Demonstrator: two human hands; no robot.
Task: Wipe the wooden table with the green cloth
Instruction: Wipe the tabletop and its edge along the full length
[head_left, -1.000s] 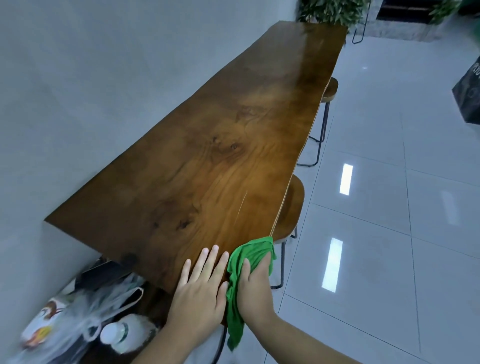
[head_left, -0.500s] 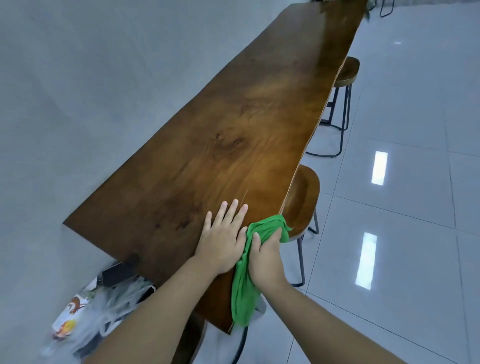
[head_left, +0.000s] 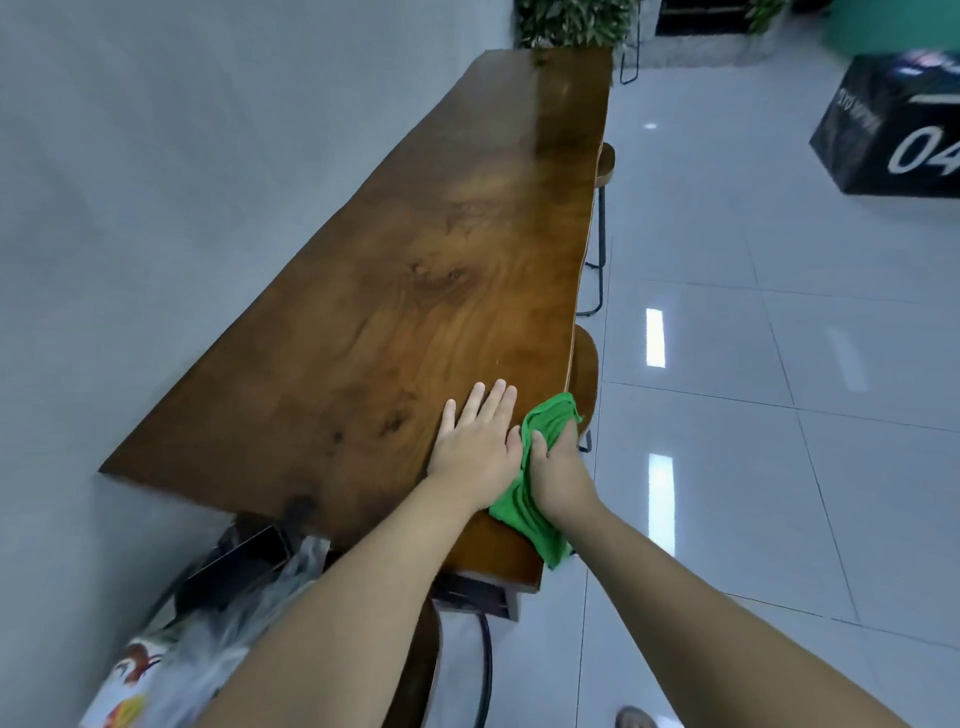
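While the right hand (head_left: 558, 475) grips the green cloth (head_left: 524, 512) at the near edge of the wooden table (head_left: 415, 291), left hand (head_left: 480, 441) flat, fingers spread, most of the top looks unwiped.

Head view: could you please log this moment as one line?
right hand: gripping green cloth at wooden table edge | left hand: flat on top

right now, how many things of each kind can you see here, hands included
hands: 2, left hand, right hand
green cloth: 1
wooden table: 1
stools: 2, near, far
black box: 1
plastic bag: 1
total: 8
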